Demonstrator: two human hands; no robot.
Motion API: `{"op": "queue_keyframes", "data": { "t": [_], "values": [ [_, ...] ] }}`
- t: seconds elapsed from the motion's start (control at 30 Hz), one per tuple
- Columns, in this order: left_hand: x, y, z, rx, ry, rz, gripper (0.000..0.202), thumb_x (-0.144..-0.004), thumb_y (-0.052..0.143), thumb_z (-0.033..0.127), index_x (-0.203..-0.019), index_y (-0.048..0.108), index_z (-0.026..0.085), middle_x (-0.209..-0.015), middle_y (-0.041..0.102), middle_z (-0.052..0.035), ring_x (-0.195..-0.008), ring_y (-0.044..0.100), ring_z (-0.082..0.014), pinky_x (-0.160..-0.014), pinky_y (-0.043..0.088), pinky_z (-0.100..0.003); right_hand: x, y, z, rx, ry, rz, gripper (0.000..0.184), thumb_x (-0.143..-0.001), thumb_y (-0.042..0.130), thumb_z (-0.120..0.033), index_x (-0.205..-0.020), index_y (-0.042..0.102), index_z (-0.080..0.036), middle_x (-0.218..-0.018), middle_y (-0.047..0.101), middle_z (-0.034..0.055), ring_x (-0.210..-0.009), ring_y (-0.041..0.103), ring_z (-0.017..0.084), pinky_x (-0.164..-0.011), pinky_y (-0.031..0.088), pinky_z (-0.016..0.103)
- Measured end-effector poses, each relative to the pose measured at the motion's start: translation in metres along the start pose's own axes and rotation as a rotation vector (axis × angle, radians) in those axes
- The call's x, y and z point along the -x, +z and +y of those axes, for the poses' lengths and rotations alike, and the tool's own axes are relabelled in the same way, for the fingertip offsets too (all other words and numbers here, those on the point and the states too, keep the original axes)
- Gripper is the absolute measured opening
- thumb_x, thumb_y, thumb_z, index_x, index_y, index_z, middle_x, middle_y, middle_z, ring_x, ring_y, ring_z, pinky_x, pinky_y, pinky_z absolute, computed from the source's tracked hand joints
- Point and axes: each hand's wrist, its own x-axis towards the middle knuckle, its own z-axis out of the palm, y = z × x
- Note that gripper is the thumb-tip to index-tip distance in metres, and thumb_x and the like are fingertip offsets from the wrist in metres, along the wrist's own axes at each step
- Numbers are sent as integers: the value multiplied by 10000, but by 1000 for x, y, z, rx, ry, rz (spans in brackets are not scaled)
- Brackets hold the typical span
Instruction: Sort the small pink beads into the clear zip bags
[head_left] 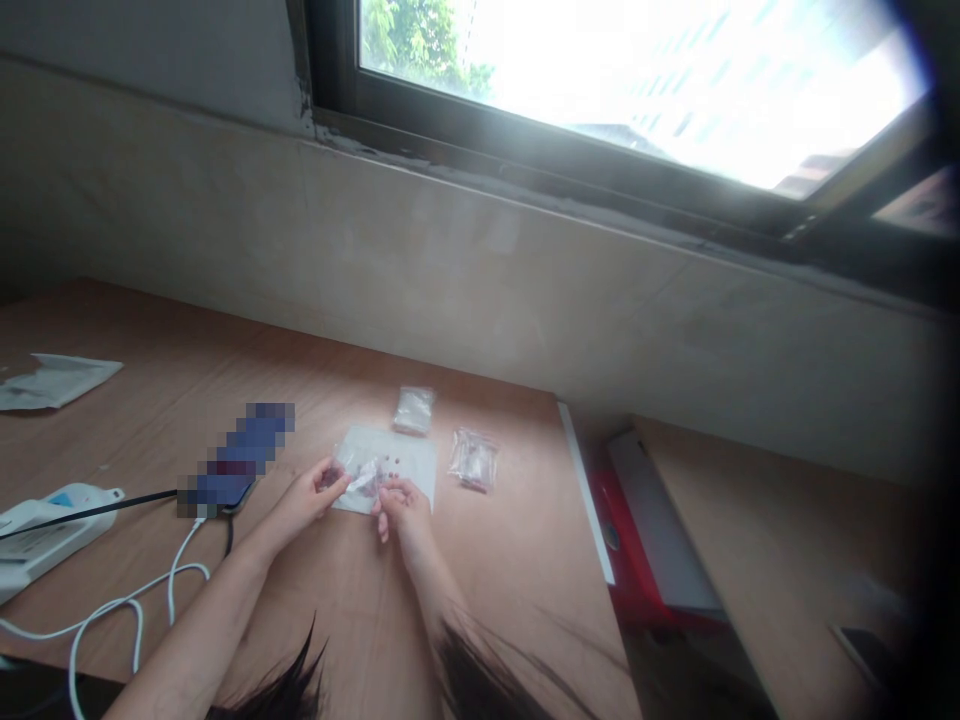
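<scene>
A small clear plastic bag with dark reddish bits in it is stretched between my two hands. My left hand pinches its left side between thumb and fingers. At the bag's right edge, my right hand has its thumb and index finger pressed together on the plastic, the other fingers curled below. Under the bag lies a white sheet, carrying several tiny dark red beads. What exactly is inside the bag is too small to make out.
Behind the sheet is a stack of clear bags; a filled clear packet lies to the right. A blurred-out phone with white cables, a white package and a torn wrapper are leftward. The table's right edge borders a red folder.
</scene>
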Motion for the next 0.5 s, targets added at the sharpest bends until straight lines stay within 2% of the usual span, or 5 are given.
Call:
{"op": "queue_keyframes", "data": {
  "t": [0.13,0.2,0.3,0.4,0.5],
  "values": [
    [5,-10,-9,14,9,-131,349,-692,479,493,-697,548,151,-539,503,35,-414,417,-76,-405,325,-179,4,3,-8,-24,72,-14,353,-565,630,-419,-719,437,-168,-561,608,14,-377,543,120,-305,387,190],
    [7,-20,-13,29,2,-175,374,-701,459,509,-701,562,149,-529,516,24,-417,433,-86,-427,351,-192,8,3,-13,-7,58,29,335,-570,625,-413,-694,430,-171,-602,607,20,-415,558,121,-339,402,195],
    [8,-34,-16,94,15,-60,369,-717,449,498,-795,568,157,-671,589,-20,-512,499,-113,-518,407,-217,13,2,-24,51,-62,136,249,-602,601,-359,-669,444,-178,-582,553,-19,-411,522,91,-355,373,181],
    [3,-36,-12,121,7,79,366,-707,469,495,-844,556,167,-852,608,-54,-698,547,-156,-606,423,-229,17,3,-39,154,-205,183,122,-629,561,-277,-680,503,-184,-570,508,-35,-421,471,74,-391,360,186],
    [-5,-21,3,85,36,-19,351,-709,463,496,-822,558,178,-824,609,-36,-737,545,-169,-615,413,-224,17,7,-52,262,-295,148,65,-634,537,-223,-682,564,-189,-648,558,1,-542,508,112,-489,400,221]
  ]
}}
